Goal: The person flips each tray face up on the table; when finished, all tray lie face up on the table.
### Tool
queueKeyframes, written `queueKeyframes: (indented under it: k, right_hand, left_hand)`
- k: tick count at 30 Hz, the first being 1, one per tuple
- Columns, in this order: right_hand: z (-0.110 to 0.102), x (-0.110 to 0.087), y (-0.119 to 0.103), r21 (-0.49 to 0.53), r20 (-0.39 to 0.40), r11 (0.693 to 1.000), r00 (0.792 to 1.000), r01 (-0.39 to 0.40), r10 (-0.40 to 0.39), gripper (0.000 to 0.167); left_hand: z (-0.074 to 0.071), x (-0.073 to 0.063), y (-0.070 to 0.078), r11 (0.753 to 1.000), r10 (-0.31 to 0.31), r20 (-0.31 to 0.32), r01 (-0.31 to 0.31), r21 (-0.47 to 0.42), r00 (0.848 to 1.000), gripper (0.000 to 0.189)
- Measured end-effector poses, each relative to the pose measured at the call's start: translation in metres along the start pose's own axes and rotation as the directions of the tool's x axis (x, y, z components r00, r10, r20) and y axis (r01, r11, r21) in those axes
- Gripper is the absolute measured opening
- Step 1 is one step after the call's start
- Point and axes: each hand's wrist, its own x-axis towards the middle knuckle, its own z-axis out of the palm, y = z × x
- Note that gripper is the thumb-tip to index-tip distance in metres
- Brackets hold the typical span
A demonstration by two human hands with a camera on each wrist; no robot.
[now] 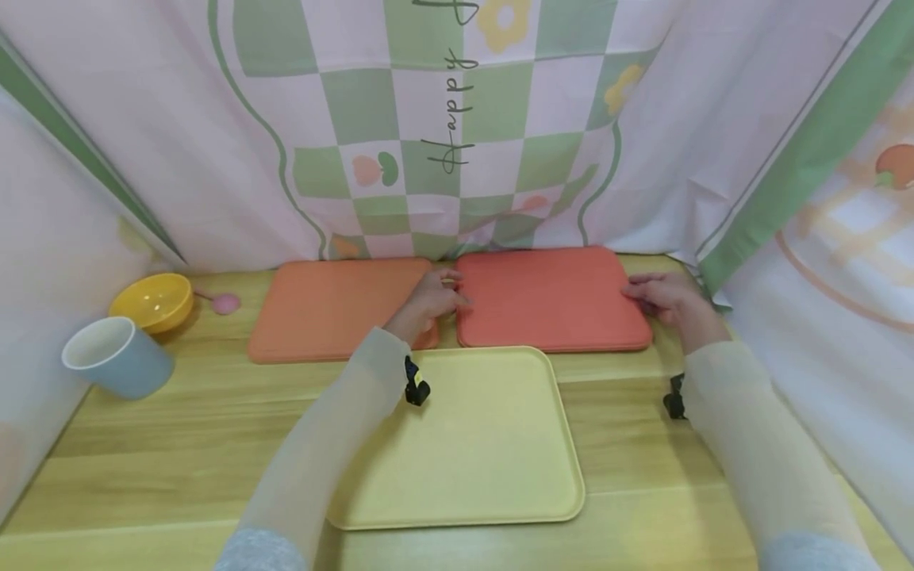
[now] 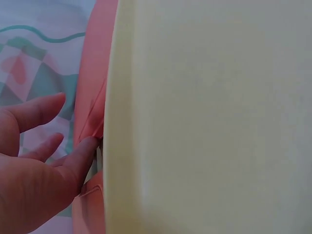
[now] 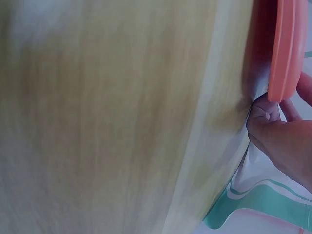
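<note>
A flat red tray (image 1: 550,297) with rounded corners lies at the back of the table, right of centre. My left hand (image 1: 434,295) is at its left side, the thumb (image 2: 87,153) right at the edge and the other fingers fairly straight and spread. At the opposite side my right hand (image 1: 664,295) grips the tray's edge (image 3: 286,53) with curled fingers, some tucked below it. An orange tray (image 1: 328,309) lies left of the red one, partly behind my left hand. In front of both is a pale yellow tray (image 1: 485,444), partly under my left forearm.
On the left stand a blue cup (image 1: 132,365) and a yellow bowl (image 1: 160,305), with a pink spoon (image 1: 224,303) beside the bowl. A checked curtain (image 1: 428,159) hangs along the table's back edge, and white cloth (image 1: 835,317) closes off the right side.
</note>
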Motion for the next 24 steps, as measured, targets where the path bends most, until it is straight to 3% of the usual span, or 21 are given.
queueKeyframes:
  k: [9,11,15,24]
  right_hand:
    - [0.005,-0.010,-0.006,0.080,-0.072,0.996,0.996,0.049,-0.043,0.061]
    - [0.005,-0.011,-0.008,0.092,-0.070,0.994,0.996,0.061,-0.055,0.052]
    - [0.004,-0.013,-0.009,0.135,-0.067,0.987,0.995,0.082,-0.073,0.020]
    - [0.002,-0.014,-0.005,0.139,-0.073,0.983,0.991,0.121,-0.112,0.018]
  left_hand:
    - [0.002,0.000,-0.001,0.996,0.024,-0.044,-0.021,0.084,0.999,0.061]
    - [0.002,0.000,-0.001,0.995,0.029,-0.062,-0.023,0.099,0.998,0.060]
    - [0.004,0.001,0.000,0.995,0.038,-0.079,-0.030,0.098,0.996,0.063]
    - [0.005,0.003,0.000,0.999,0.016,-0.080,-0.013,0.038,0.997,0.065]
